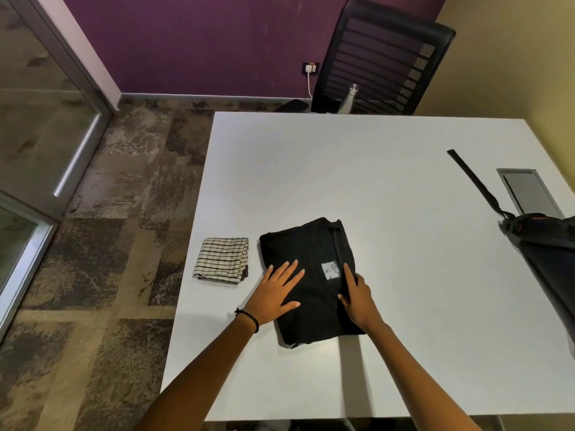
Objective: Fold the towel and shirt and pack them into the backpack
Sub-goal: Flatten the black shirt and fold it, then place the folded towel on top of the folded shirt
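The folded black shirt (311, 281) lies on the bench (389, 181), long axis running away from the person, left hand (278, 293) spread flat on it, right hand (357, 295) straight-fingered along its right edge, nearer the backpack (547, 244).

A folded black shirt (311, 244) lies on the white table (342, 166). The left hand (277, 293) lies flat on it. The right hand (357, 297) rests on its 3 o'clock edge. A folded stripy towel (222, 258) sits just beside it at 9 o'clock. The black backpack (547, 244) is at 3 o'clock, well apart.
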Action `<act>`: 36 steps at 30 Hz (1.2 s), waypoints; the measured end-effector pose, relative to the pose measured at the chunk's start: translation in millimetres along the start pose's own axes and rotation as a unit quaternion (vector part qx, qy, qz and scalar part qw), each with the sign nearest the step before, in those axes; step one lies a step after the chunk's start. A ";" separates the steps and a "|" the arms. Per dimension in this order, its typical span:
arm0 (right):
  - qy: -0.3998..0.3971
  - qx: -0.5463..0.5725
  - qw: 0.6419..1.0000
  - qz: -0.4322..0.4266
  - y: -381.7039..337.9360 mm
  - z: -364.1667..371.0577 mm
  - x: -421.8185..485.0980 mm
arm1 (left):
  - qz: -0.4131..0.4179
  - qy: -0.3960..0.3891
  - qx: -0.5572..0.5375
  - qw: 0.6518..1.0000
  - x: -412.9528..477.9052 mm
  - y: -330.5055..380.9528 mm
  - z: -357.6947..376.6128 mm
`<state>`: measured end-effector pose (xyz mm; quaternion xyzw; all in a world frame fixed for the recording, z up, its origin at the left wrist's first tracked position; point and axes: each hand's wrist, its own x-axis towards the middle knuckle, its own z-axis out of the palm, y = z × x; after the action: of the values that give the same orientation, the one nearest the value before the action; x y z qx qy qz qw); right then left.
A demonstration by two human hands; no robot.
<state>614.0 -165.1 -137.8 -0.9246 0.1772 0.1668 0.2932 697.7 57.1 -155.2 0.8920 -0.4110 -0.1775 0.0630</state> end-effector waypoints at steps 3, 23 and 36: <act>-0.005 -0.008 1.000 -0.004 -7.1 7.9 -8.8 | 0.021 -0.004 -0.003 1.000 -6.4 -13.7 3.5; 0.082 -0.015 0.994 -0.071 -53.4 16.4 -14.9 | -0.478 0.185 -0.285 0.810 -47.9 -110.9 -32.1; 0.108 0.020 0.992 -0.058 -31.5 12.0 -24.7 | -0.509 0.106 -0.392 0.759 -41.7 -128.2 -24.9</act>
<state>603.2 -128.1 -121.6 -0.9399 0.1570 0.0448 0.3000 773.1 171.7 -154.1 0.8804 0.2183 -0.2335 0.3503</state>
